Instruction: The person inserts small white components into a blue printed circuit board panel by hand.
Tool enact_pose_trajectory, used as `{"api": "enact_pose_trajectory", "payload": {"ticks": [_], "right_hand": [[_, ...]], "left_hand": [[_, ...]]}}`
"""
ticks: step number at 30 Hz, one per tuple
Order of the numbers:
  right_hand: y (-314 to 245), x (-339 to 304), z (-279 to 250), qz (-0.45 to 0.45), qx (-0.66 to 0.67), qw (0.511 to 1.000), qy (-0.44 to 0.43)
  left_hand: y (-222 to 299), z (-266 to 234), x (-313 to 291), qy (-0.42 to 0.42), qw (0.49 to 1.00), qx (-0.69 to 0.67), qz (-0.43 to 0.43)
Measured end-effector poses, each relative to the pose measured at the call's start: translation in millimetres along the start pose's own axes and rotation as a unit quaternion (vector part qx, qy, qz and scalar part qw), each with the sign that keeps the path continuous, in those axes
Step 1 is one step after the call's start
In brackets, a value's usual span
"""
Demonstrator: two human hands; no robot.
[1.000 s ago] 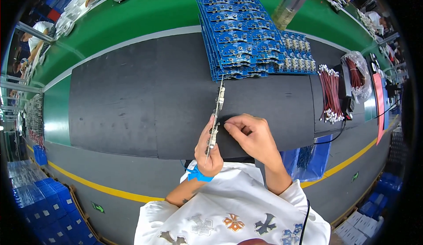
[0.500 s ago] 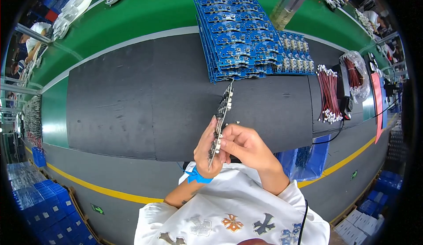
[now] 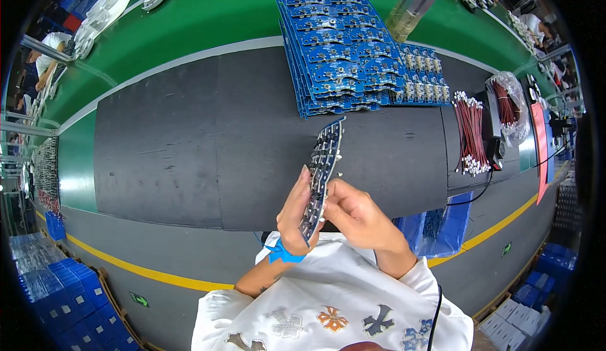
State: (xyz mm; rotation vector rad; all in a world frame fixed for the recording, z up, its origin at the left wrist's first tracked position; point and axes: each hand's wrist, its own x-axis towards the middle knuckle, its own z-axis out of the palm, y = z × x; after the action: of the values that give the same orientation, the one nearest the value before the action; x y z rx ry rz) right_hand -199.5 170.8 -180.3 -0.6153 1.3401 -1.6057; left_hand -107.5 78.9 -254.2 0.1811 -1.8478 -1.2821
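Observation:
A blue circuit board panel (image 3: 324, 165) stands on edge between my hands above the black mat, its far end pointing away from me. Rows of small parts line its left face, and a few white parts stick out on the right. My left hand (image 3: 293, 215), with a blue band at the wrist, supports the near part from the left, fingers stretched along it. From the right, my right hand (image 3: 361, 220) pinches the panel's near half with thumb and fingers; the fingertips are partly hidden. A tiny white piece (image 3: 340, 175) shows just beyond the right hand.
A tall stack of blue circuit boards (image 3: 334, 54) stands at the back of the black mat (image 3: 158, 149), beside boards with metal parts (image 3: 424, 76). Red wire bundles (image 3: 470, 133) and a bagged bundle (image 3: 510, 108) lie right. A blue bin (image 3: 435, 228) sits below the table edge.
The panel has turned, so more of its blue left face shows, and its far end has swung slightly right. My right hand has shifted a little to the right with it.

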Motion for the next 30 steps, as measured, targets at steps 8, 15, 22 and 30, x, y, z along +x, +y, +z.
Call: {"api": "enact_pose_trajectory", "payload": {"ticks": [8,15,22,30], "right_hand": [[-11,-5,-23,0.021,-0.014,0.997,-0.066],[5,4,-30,0.014,-0.293,0.950,0.109],[-1,10,-17,-0.071,-0.298,0.932,0.194],[-24,5,14,-0.056,0.085,0.994,0.048]], "left_hand": [[8,0,8,-0.054,0.995,0.065,0.059],[10,-3,-9,0.102,0.978,0.041,-0.176],[5,-6,-7,0.003,0.994,0.024,-0.107],[-20,-7,-35,-0.040,0.988,-0.058,-0.138]]}}
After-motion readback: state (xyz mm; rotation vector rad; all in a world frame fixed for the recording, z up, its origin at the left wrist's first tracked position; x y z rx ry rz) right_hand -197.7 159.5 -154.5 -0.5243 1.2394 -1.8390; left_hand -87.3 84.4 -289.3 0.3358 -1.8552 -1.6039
